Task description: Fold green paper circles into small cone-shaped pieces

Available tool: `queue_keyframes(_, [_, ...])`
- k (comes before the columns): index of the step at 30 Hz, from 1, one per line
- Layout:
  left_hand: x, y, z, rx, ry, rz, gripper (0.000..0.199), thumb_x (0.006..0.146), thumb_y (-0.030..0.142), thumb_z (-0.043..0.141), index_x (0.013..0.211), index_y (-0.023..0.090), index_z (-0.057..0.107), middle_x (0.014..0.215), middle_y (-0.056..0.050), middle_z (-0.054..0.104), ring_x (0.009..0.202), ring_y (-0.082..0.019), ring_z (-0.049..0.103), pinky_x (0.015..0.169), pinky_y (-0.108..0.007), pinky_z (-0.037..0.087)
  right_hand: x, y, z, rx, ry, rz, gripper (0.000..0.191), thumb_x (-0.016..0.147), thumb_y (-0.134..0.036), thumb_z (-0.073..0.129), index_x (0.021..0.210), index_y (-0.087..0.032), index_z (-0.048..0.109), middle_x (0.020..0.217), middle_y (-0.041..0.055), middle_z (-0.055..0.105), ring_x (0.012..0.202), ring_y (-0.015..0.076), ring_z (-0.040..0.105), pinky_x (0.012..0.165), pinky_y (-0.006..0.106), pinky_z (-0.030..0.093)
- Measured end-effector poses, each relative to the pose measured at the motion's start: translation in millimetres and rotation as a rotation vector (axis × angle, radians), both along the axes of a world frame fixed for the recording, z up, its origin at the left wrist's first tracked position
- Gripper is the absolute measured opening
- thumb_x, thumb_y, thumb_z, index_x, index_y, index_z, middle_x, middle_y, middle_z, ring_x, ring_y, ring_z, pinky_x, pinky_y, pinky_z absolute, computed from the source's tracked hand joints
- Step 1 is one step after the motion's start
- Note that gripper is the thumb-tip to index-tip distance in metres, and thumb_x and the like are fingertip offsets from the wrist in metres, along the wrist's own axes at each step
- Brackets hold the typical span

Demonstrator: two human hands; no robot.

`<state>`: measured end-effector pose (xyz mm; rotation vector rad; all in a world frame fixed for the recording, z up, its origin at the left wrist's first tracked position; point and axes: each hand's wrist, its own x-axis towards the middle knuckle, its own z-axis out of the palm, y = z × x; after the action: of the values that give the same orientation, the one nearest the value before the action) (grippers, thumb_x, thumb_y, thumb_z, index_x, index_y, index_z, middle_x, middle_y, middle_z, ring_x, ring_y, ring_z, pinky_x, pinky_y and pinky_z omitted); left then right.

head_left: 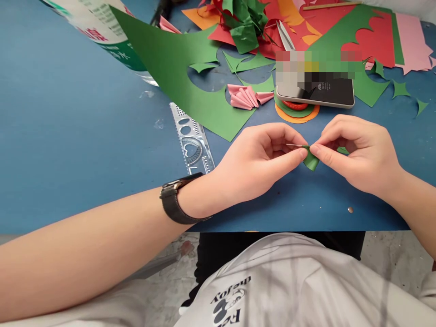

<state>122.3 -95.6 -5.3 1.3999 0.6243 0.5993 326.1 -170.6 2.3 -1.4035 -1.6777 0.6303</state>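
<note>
Between both hands, over the front part of the blue table, is a small folded piece of green paper. My left hand, with a watch on its wrist, pinches the paper's left edge between thumb and forefinger. On the other side my right hand pinches the top right of the same piece, its thumb close to the left one. A thin pale line runs leftward from the pinch; whether it is a stick or a paper edge I cannot tell. Part of another green piece shows under my right fingers.
A phone lies on round paper discs. Pink folded cones, a large green sheet and a clear ruler lie leftward. Scissors rest among paper scraps behind. A large bottle is at the back left.
</note>
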Motion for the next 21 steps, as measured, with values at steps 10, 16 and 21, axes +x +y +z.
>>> queue_keyframes(10, [-0.5,1.1,2.7,0.133,0.001,-0.010,0.006,0.089,0.017,0.073,0.084,0.016,0.073,0.076,0.001,0.071,0.069,-0.010,0.063,0.063,-0.020,0.055,-1.9,-1.6,-1.8,-0.013,0.082,0.029,0.021,0.091,-0.023,0.079,0.075,-0.025,0.065,0.076,0.0000,0.068,0.069,0.0157,0.060,0.061,0.034,0.049])
queue_keyframes(16, [-1.1,0.9,2.1,0.166,0.027,-0.012,0.006,0.089,0.015,0.072,0.083,0.016,0.071,0.076,0.001,0.072,0.065,-0.010,0.062,0.058,-0.021,0.052,-3.0,-1.7,-0.3,-0.058,0.049,0.037,0.023,0.097,-0.029,0.074,0.077,-0.023,0.064,0.076,0.0005,0.065,0.066,0.0132,0.055,0.057,0.032,0.044])
queue_keyframes(21, [-1.5,0.7,-2.9,0.287,0.028,-0.005,0.005,0.090,0.015,0.068,0.087,0.017,0.071,0.081,-0.001,0.074,0.069,-0.011,0.064,0.062,-0.024,0.053,-5.3,-1.2,-1.7,-0.039,0.020,0.058,0.025,0.102,-0.027,0.067,0.078,-0.023,0.064,0.075,0.0015,0.062,0.067,0.0149,0.055,0.060,0.033,0.045])
